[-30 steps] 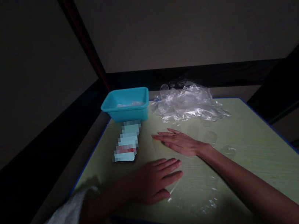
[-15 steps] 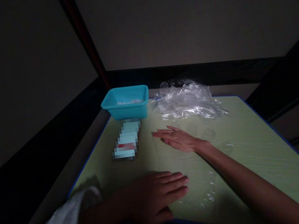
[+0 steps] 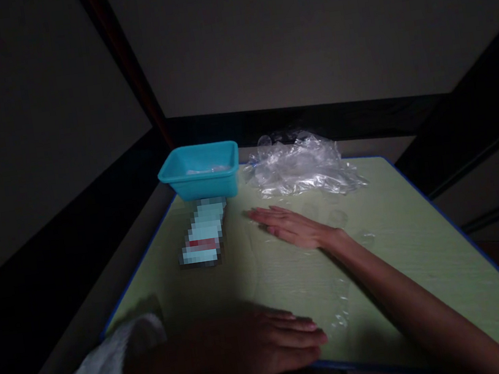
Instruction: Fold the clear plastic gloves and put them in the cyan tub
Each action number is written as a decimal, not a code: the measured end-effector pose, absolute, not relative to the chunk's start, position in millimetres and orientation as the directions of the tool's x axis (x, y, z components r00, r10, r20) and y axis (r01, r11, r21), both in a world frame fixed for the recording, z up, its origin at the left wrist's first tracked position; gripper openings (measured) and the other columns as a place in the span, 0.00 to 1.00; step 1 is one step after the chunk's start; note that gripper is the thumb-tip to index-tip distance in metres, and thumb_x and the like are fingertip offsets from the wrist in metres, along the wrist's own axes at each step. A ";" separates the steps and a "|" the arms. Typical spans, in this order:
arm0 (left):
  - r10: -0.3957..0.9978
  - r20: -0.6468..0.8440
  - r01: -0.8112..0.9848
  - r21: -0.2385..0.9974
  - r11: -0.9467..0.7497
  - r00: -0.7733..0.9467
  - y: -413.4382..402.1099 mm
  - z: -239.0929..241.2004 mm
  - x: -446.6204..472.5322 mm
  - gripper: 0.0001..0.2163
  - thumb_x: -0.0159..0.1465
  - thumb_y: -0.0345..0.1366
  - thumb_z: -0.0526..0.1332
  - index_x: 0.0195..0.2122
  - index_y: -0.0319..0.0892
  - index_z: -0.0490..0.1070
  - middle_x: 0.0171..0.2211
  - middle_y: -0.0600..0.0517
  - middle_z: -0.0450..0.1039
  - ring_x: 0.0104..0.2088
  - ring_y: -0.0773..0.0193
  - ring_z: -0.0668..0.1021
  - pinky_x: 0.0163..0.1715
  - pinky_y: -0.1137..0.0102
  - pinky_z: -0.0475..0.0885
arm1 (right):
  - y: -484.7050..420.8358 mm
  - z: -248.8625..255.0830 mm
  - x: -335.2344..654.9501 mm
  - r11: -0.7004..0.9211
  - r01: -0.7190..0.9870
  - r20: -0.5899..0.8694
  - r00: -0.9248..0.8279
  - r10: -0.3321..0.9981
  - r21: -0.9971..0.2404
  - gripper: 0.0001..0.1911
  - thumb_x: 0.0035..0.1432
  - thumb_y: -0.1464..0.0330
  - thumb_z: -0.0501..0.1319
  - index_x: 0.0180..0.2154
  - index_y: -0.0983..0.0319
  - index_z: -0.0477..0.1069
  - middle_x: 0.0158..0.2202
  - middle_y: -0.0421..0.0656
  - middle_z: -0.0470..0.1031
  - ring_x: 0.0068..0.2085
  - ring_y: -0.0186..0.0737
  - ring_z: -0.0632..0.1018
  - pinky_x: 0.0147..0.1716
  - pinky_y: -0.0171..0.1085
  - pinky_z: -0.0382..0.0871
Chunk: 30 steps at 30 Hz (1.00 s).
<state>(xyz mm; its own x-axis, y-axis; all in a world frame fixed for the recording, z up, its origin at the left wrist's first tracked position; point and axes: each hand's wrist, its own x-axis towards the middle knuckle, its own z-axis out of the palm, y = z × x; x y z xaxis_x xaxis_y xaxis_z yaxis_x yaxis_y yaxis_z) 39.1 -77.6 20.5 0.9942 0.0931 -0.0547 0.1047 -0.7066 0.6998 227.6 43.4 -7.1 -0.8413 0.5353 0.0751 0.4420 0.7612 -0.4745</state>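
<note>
A thin, clear plastic piece [image 3: 340,304] lies flat on the pale green table; rounded, finger-like outlines show near my right wrist, and its full shape is hard to make out. My right hand [image 3: 289,226] lies flat over its far part, fingers extended toward the left. Near the table's front edge, my left hand [image 3: 276,343] rests palm down at the plastic's near end, fingers stretched to the right. Neither hand grasps anything. Beyond my right hand sits a crumpled heap of clear plastic [image 3: 305,167].
A turquoise plastic basin [image 3: 205,187] with some clear plastic inside stands at the back left. In front of it lies a phone-like device with a blurred screen [image 3: 204,230]. The green table [image 3: 425,249] has a blue edge, with walls behind and to the left.
My left hand has slid nearer to the table's front edge. My right hand stays flat, its fingers now closer together. The whole view has shifted slightly.
</note>
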 end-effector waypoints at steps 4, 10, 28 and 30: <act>0.127 -0.046 0.130 0.578 -0.806 0.991 -64.6 23.3 47.3 0.25 0.65 0.37 0.53 0.61 0.33 0.53 0.63 0.43 0.52 0.64 0.61 0.53 0.63 0.66 0.47 | 35.1 13.4 260.9 0.760 0.481 0.148 -0.795 0.588 -0.436 0.25 0.63 0.70 0.43 0.62 0.61 0.52 0.62 0.43 0.58 0.61 0.39 0.60 0.59 0.47 0.55; 0.231 -0.046 0.231 0.377 -0.897 0.972 -29.4 16.8 83.5 0.26 0.64 0.37 0.55 0.59 0.27 0.54 0.63 0.37 0.50 0.64 0.57 0.52 0.63 0.63 0.49 | 19.7 4.5 335.6 0.607 0.664 0.129 -0.622 0.773 -0.436 0.26 0.61 0.74 0.45 0.60 0.58 0.55 0.60 0.44 0.61 0.59 0.42 0.64 0.57 0.51 0.59; 0.250 -0.015 0.248 0.197 -0.949 0.968 -14.6 -18.3 135.3 0.32 0.66 0.48 0.47 0.62 0.26 0.46 0.65 0.36 0.41 0.65 0.54 0.45 0.62 0.63 0.45 | 10.8 -27.7 359.1 0.567 0.782 -0.112 -0.607 0.786 -0.258 0.27 0.66 0.61 0.37 0.65 0.56 0.33 0.66 0.42 0.41 0.65 0.42 0.44 0.61 0.57 0.36; 0.219 -0.013 0.218 0.189 -0.958 0.976 -21.9 -16.2 133.2 0.31 0.66 0.48 0.47 0.62 0.26 0.47 0.65 0.37 0.43 0.65 0.55 0.47 0.63 0.63 0.45 | 10.3 -28.3 358.7 0.573 0.781 -0.094 -0.609 0.788 -0.249 0.27 0.66 0.61 0.37 0.65 0.56 0.34 0.66 0.42 0.42 0.65 0.43 0.45 0.61 0.58 0.37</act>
<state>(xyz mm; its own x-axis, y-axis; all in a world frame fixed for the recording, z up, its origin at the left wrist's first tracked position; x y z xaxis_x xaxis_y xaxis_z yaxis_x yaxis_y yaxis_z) 133.2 -21.9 -16.2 0.9756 0.2191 -0.0132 0.2176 -0.9576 0.1889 358.7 10.3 -28.3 -0.6085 0.7879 -0.0940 0.7806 0.5731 -0.2495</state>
